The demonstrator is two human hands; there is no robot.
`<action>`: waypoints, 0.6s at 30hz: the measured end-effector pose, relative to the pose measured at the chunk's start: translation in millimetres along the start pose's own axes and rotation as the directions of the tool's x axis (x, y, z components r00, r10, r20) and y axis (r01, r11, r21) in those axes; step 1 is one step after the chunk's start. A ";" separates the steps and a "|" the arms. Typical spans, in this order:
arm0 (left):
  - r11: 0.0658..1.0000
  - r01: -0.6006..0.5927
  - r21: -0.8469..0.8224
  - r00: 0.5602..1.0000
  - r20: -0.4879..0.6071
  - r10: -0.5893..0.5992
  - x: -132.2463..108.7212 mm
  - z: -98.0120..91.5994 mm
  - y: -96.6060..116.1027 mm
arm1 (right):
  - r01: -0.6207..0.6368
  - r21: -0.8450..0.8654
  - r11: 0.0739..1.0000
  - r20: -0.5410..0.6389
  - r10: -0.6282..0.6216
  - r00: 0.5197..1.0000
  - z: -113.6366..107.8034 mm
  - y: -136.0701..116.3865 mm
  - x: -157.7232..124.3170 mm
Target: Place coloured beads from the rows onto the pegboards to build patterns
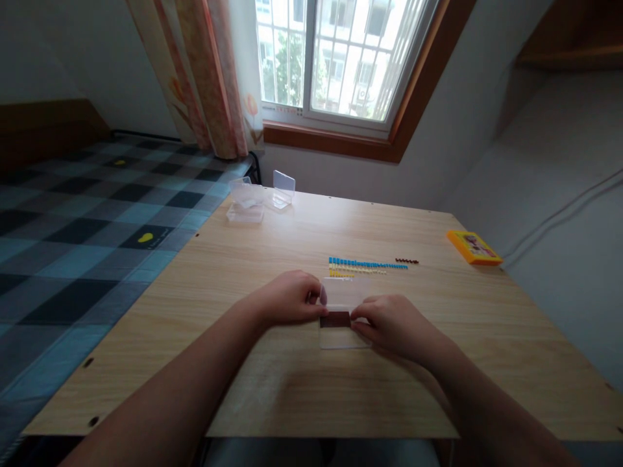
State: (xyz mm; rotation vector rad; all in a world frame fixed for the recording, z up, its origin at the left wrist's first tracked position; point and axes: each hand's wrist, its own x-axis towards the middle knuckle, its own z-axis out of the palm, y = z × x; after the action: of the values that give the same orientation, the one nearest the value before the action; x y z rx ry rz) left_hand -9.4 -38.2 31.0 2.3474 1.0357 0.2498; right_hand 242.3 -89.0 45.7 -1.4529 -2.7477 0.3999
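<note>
An open clear plastic box [345, 337] lies in front of me, its transparent lid [346, 295] folded back on the far side. Inside it is a dark brown row of small blocks [335, 319], along the hinge side. My left hand [292, 298] is closed at the box's left edge, with the thumb tip at the left end of the brown row. The thumb and index finger of my right hand [392, 321] pinch the right end of that row. Just beyond the lid are lines of small blue pieces [360, 263], cream pieces [355, 268] and yellow pieces [341, 274].
A short line of small brown pieces [406, 261] lies right of the blue ones. An orange-yellow box [473, 248] sits by the table's right edge. More clear plastic boxes [244, 211] stand at the far left corner of the wooden table [257, 253]. A checked bed [160, 201] adjoins the left side.
</note>
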 end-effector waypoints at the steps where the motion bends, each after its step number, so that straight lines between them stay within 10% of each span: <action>1: 1.000 0.000 -0.004 1.000 -0.003 0.000 -0.1 0.0 -0.1 | -0.003 -0.006 1.000 0.000 0.003 1.000 0.3 -0.4 0.2; 18: 1.000 -0.005 -0.009 1.000 -0.008 0.005 -0.2 -0.6 0.5 | -0.016 -0.029 0.999 0.015 0.017 1.000 2.7 -1.5 0.5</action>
State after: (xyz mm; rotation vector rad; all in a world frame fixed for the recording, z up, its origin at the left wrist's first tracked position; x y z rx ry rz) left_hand -9.5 -38.4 31.8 2.3430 1.0302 0.2652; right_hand 240.5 -90.0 43.4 -1.4863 -2.7665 0.3745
